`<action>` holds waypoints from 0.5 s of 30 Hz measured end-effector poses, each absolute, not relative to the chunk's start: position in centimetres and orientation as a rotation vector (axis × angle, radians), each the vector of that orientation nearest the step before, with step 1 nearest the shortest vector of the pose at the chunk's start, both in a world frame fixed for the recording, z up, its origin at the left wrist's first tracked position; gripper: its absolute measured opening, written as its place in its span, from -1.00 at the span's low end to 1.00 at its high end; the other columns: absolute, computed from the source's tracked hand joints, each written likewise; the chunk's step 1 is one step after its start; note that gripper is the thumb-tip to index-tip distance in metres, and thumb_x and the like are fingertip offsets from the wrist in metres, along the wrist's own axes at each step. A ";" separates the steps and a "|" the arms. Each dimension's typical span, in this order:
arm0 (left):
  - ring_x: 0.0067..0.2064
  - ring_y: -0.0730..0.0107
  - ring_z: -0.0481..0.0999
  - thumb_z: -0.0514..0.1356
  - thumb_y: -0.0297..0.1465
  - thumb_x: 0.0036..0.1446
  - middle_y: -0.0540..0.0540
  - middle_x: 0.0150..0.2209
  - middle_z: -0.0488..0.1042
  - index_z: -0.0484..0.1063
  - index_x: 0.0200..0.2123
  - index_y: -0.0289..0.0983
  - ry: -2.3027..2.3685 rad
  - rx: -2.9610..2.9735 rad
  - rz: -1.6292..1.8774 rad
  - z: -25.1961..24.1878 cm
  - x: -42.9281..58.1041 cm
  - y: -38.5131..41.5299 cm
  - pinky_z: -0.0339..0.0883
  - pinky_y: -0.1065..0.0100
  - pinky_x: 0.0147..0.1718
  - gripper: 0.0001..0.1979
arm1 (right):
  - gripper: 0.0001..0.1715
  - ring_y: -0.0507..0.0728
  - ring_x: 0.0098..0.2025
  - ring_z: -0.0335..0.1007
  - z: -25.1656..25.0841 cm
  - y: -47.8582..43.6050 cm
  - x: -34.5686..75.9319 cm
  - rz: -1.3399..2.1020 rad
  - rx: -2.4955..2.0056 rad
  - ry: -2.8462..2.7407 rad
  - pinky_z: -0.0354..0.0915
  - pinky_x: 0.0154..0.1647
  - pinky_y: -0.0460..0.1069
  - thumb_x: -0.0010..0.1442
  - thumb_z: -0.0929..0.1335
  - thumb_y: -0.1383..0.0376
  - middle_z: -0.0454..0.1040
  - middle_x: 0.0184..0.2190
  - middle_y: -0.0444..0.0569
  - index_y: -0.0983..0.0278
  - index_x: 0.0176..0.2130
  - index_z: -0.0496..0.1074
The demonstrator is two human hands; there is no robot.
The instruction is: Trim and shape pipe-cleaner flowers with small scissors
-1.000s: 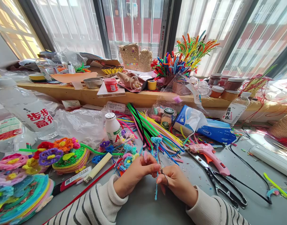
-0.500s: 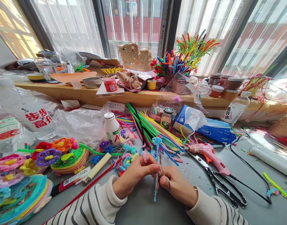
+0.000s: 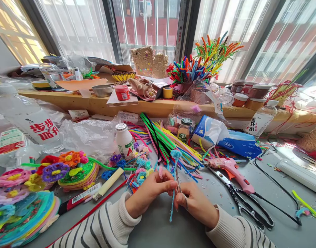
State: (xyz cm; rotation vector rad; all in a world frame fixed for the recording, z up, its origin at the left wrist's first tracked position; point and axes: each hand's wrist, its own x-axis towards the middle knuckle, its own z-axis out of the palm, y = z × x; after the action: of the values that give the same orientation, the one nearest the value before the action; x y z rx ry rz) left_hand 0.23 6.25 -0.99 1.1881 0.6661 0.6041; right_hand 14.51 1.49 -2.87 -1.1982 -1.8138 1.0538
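My left hand [image 3: 150, 193] pinches the stem of a light blue pipe-cleaner flower [image 3: 175, 154], which stands upright with its tail hanging below my fingers. My right hand [image 3: 195, 201] is closed around small metal scissors [image 3: 182, 194], whose blades point up at the stem beside my left fingertips. Both hands hover just above the grey table [image 3: 168, 227], in front of a fan of coloured pipe cleaners [image 3: 165, 137].
A pink glue gun [image 3: 231, 170] and large black scissors [image 3: 245, 203] lie right of my hands. Finished flowers and woven discs [image 3: 70, 170] sit left, with a small white bottle [image 3: 123, 140], water bottles, tissue pack [image 3: 225, 139] and a cluttered wooden shelf [image 3: 147, 106] behind.
The blue flower has tilted slightly right and risen a little. My right hand has shifted closer to my left, bringing the scissors up against the stem.
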 end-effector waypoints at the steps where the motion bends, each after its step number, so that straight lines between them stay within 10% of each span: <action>1: -0.54 0.56 0.25 0.22 -0.37 -0.16 0.06 -0.64 0.29 0.31 -0.62 -0.34 0.665 1.187 0.594 -1.0 0.2 6.2 0.10 0.47 -0.50 -0.83 | -0.18 -0.01 -0.62 0.15 -2.9 1.5 14.5 1.049 -1.200 -1.809 0.07 -0.56 -0.11 -0.06 0.01 -0.24 0.24 -0.71 -0.09 0.35 -0.72 0.32; 15: -0.54 0.57 0.22 0.21 -0.36 -0.15 0.08 -0.65 0.24 0.28 -0.62 -0.34 0.674 1.195 0.608 -1.2 0.2 6.4 0.08 0.47 -0.49 -0.81 | -0.22 -0.03 -0.66 0.17 -3.1 1.5 14.3 1.041 -1.204 -1.780 0.10 -0.56 -0.13 -0.03 0.05 -0.19 0.24 -0.77 -0.11 0.33 -0.79 0.28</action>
State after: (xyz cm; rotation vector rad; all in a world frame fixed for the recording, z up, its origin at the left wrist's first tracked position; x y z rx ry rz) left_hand 0.19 6.35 -1.19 1.1945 0.6743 0.6081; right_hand 14.33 1.45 -3.08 -1.2039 -1.7798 1.0413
